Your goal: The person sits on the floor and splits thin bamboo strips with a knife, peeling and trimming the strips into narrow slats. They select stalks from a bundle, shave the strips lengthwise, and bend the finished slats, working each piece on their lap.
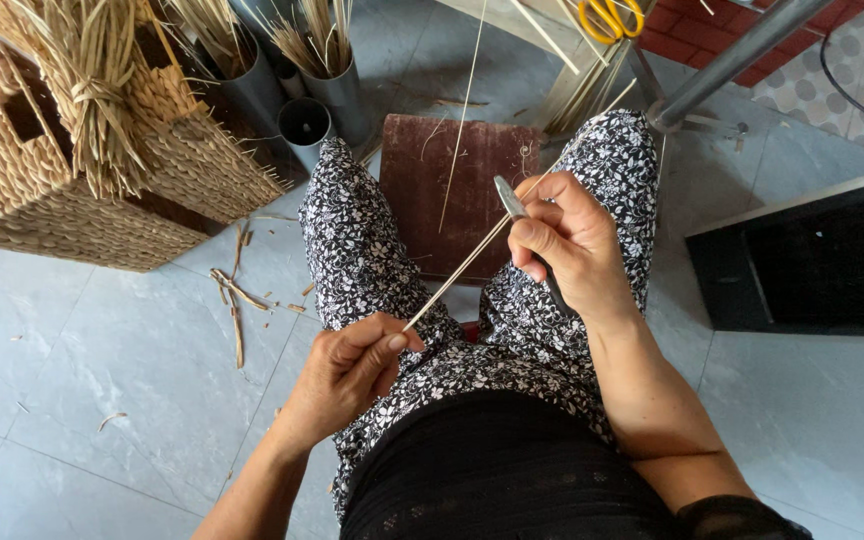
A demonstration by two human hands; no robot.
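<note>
We wear loose trousers in black cloth, printed all over with small white flowers and leaves, creased at the knees. Above them sits a plain black top of faintly ribbed knit (its hem falls over the waist). Our forearms are bare, and our left hand and right hand carry no gloves.

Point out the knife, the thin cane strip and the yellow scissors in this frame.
knife [508,196], head view, on the grey blade above the right hand.
cane strip [462,268], head view, mid-length between the two hands.
yellow scissors [607,18], head view, on the handle loops at the top edge.
</note>
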